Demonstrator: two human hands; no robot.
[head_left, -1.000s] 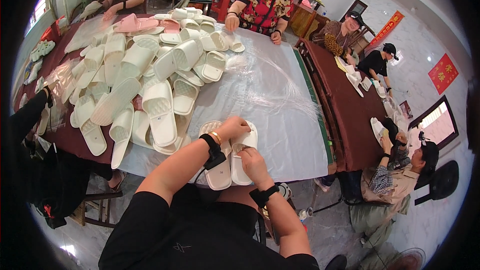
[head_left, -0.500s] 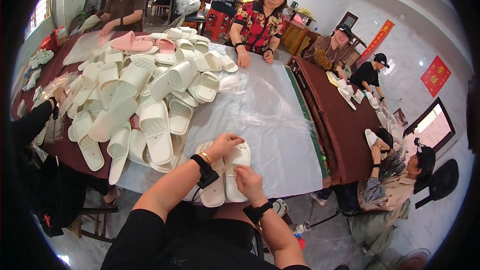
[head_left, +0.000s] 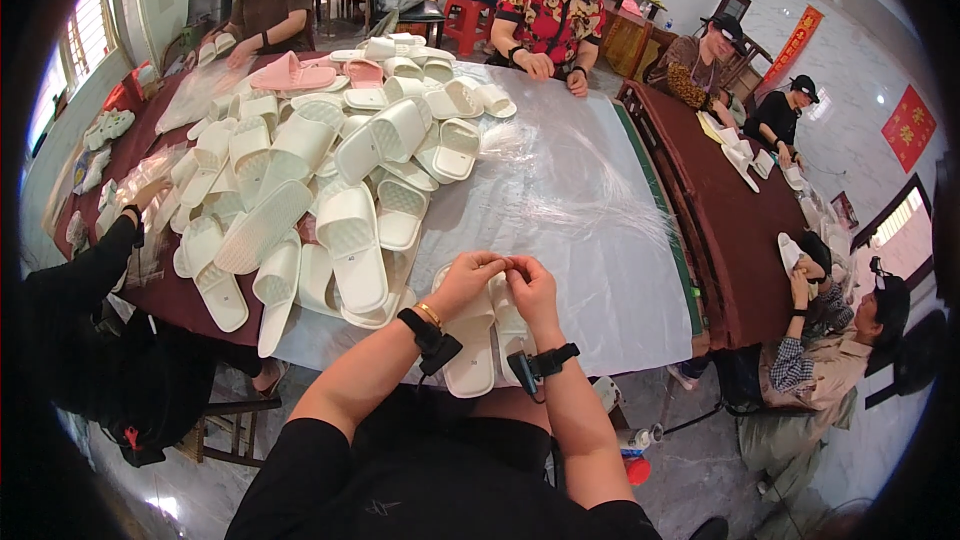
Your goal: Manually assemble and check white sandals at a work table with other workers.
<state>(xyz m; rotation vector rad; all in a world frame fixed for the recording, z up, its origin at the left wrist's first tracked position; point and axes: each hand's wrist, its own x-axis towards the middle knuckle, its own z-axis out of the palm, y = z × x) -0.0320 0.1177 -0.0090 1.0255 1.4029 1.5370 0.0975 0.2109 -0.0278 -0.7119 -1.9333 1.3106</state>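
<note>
My left hand (head_left: 466, 282) and my right hand (head_left: 533, 292) meet at the fingertips above the table's near edge. Both are closed in a pinch, and whatever sits between the fingers is too small to make out. Just beneath them lies a pair of white slippers: the left slipper (head_left: 468, 352) shows its sole bed toward me, while the right slipper (head_left: 511, 325) is partly covered by my right hand and wrist. To the left rises a large heap of white slippers (head_left: 352, 240), with a pink slipper (head_left: 290, 74) at its far side.
Clear thin strands (head_left: 585, 215) lie on the plastic-covered tabletop (head_left: 620, 310). A person in a floral shirt (head_left: 552, 25) stands across the table. Another person's hand (head_left: 150, 192) reaches in at the left. A second maroon table (head_left: 725, 215) stands at the right, with people around it.
My right hand has moved up from beside the slippers to meet my left hand at the fingertips. The whole view has shifted, so the scene sits further right.
</note>
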